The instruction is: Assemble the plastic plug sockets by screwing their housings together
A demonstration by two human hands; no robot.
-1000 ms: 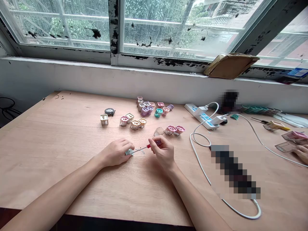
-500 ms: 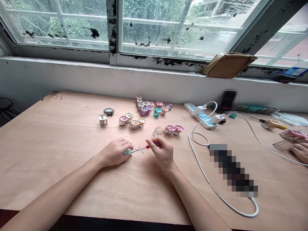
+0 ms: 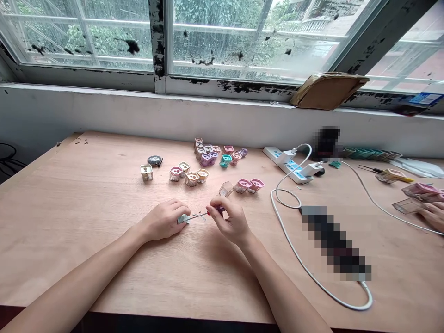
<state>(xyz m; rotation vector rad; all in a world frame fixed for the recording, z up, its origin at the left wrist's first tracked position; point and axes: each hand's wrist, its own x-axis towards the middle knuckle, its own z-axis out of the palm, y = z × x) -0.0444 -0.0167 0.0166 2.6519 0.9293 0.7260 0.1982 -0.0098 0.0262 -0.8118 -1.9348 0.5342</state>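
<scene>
My left hand (image 3: 169, 219) is closed on a small pale blue plastic piece (image 3: 183, 218), pressing it against the table; the fingers cover much of it. In my right hand (image 3: 229, 218) is a screwdriver (image 3: 198, 216), gripped by its dark handle with a red collar. Its thin metal shaft points left, and the tip meets the pale blue piece. A few small thin metal parts (image 3: 203, 216) lie on the table just beyond the shaft. Behind my right hand stand a clear plastic cup (image 3: 226, 188) and two pink-rimmed clear cases (image 3: 243, 185).
Several small coloured cases (image 3: 192, 178) stand across the table's middle, near a round dark object (image 3: 154, 160). A white power strip (image 3: 287, 164) with a looping white cable (image 3: 285, 236) lies to the right. Another person's hand (image 3: 433, 215) holds a pink case at the right edge.
The fingers of my right hand have shifted forward along the screwdriver, covering more of its red collar. My left hand keeps its hold on the pale blue piece. The view has shifted slightly.
</scene>
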